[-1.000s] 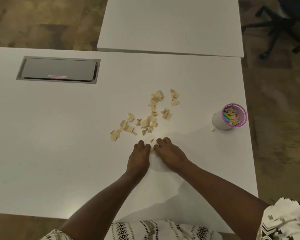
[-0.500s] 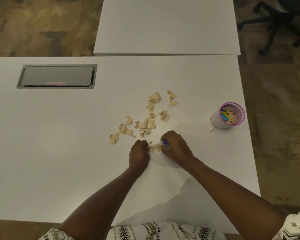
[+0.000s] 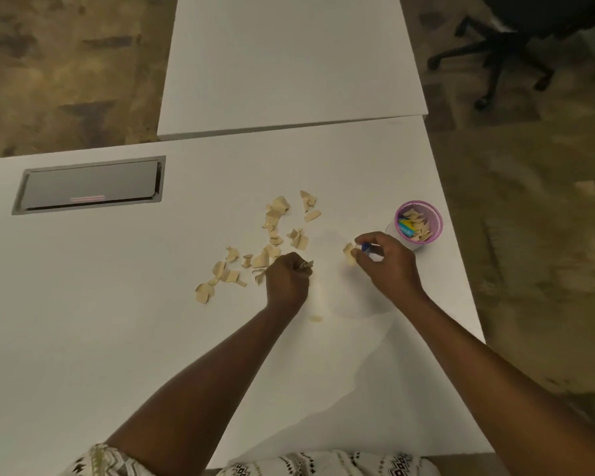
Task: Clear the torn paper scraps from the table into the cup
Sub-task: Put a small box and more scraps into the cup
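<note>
Far left of the frame, a grey hatch panel sits flush in the white table. Moving toward the middle, tan paper scraps lie scattered in a loose band, running from a bigger piece at lower left of the heap up to a cluster in the upper middle. The left hand is right at the near edge of that heap, curled into a loose fist, with a few scraps pinched at its fingertips; how many it has, hard to tell. Just below it one stray scrap lies alone on the bare tabletop.

Further right, the right hand hangs just above the table, fingers drawn tight together, gripping a tan scrap that sticks out to its left, and there's a small blue-and-white item tucked in the same grip; what it is, I cannot tell. Just beyond its knuckles, near the table's right edge, stands the cup, pink-rimmed, upright, already loaded with tan pieces and something brightly coloured.

Top of frame, a second white table butts against this one; upper right, a black office chair on the mottled floor.
</note>
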`<action>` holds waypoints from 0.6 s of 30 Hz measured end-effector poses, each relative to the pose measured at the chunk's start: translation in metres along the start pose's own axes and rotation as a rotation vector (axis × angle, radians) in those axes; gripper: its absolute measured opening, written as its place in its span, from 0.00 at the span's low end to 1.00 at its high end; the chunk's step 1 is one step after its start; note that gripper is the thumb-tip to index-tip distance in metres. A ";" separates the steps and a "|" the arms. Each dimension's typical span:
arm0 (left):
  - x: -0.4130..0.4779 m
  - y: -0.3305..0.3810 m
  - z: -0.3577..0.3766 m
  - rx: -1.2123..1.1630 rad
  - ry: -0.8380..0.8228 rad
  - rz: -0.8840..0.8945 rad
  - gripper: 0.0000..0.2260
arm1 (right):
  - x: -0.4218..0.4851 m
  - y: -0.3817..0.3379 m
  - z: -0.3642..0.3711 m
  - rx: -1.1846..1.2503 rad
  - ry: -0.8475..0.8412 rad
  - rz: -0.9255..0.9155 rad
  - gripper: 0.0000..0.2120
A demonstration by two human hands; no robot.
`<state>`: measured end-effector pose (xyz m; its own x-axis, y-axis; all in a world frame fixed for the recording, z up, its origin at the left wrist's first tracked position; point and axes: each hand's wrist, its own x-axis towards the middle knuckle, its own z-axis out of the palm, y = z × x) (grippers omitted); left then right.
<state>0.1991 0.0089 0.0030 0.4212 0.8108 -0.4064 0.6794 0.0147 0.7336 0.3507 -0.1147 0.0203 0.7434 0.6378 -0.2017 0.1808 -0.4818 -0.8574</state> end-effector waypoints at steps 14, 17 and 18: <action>0.019 0.142 0.086 0.000 -0.080 0.263 0.08 | 0.040 0.025 -0.082 -0.268 0.219 -0.126 0.09; 0.020 0.156 0.101 0.047 -0.076 0.289 0.08 | 0.043 0.023 -0.085 -0.298 0.217 -0.205 0.10; 0.021 0.159 0.105 0.057 -0.084 0.285 0.07 | 0.043 0.024 -0.086 -0.299 0.218 -0.210 0.12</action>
<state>0.3790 -0.0336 0.0539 0.6463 0.7262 -0.2344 0.5586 -0.2409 0.7937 0.4422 -0.1500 0.0319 0.7836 0.6139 0.0952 0.4976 -0.5284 -0.6879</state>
